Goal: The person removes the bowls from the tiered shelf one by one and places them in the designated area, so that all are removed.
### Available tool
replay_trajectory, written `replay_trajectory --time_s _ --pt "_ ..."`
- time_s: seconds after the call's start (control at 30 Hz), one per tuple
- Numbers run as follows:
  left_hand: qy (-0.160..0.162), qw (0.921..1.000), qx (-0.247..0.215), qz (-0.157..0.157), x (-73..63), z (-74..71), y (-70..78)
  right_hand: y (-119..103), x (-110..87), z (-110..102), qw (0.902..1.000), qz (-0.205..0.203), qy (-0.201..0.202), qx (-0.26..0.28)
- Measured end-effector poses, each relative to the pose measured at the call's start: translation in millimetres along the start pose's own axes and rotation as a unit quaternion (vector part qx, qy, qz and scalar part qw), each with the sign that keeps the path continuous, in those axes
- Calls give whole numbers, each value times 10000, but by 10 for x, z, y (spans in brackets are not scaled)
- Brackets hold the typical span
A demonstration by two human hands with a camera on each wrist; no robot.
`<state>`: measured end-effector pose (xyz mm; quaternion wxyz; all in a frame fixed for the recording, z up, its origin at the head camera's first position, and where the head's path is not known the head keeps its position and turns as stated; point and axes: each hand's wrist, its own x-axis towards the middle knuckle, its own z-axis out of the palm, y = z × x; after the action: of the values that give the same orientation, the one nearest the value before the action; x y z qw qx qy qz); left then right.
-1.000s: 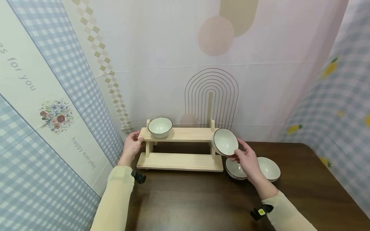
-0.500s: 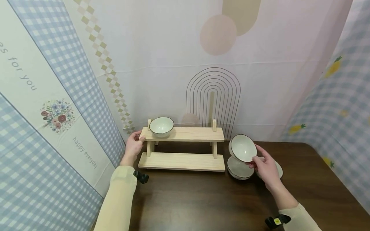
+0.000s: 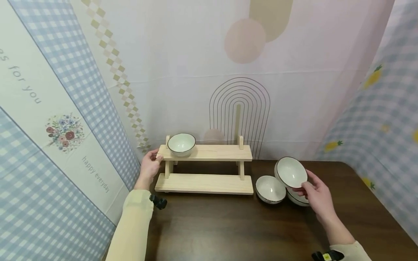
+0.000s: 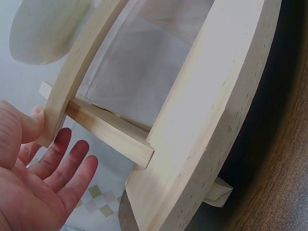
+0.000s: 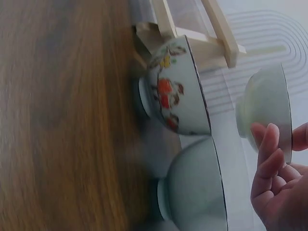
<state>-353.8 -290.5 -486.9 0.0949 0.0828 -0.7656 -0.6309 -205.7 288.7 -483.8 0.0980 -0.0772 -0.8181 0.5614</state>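
My left hand (image 3: pixel 150 166) pinches the left end of the upper board of a two-tier wooden shelf (image 3: pixel 212 152); in the left wrist view the thumb presses on top of the board and the fingers spread beneath. One white bowl (image 3: pixel 181 143) with a dark rim sits at the left of that board. With my right hand (image 3: pixel 318 194) I hold another white bowl (image 3: pixel 290 172) by its rim, tilted and raised over the table. Below it stand two more bowls: one with painted red fruit (image 5: pixel 168 94) on its side, and a plain-sided bowl (image 5: pixel 197 187) partly hidden by the held one.
The lower board (image 3: pixel 204 183) of the shelf is bare pale wood. Behind the dark wooden table (image 3: pixel 222 224) hangs a printed white cloth (image 3: pixel 183 72). Checked blue cloths border the left and right sides. Each wrist wears a black camera band.
My right hand has carried its bowl rightward, away from the shelf's right end and over the bowls on the table. The left hand keeps its place on the shelf.
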Motion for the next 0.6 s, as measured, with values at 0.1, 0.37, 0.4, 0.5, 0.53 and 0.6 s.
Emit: replay_trajectory --time_s 0.1,0.37,0.4,0.5,0.53,0.6 --pt "6 10000 -24 23 7 15 9 25 -7 -94 9999 13 104 -79" --pt "-48 10000 15 -42 -6 18 22 110 -47 -304 9994 205 236 -148" --pt "-41 10000 23 -50 -7 15 16 121 -52 -321 9994 226 246 -129" --pt "-5 10000 68 -67 -7 13 1 156 -60 -382 9992 261 276 -91" --pt "8 10000 70 -53 -7 16 -1 169 -61 -407 9991 272 287 -126" --pt "18 10000 85 -37 1 23 4 192 -55 -464 9989 268 307 -243"
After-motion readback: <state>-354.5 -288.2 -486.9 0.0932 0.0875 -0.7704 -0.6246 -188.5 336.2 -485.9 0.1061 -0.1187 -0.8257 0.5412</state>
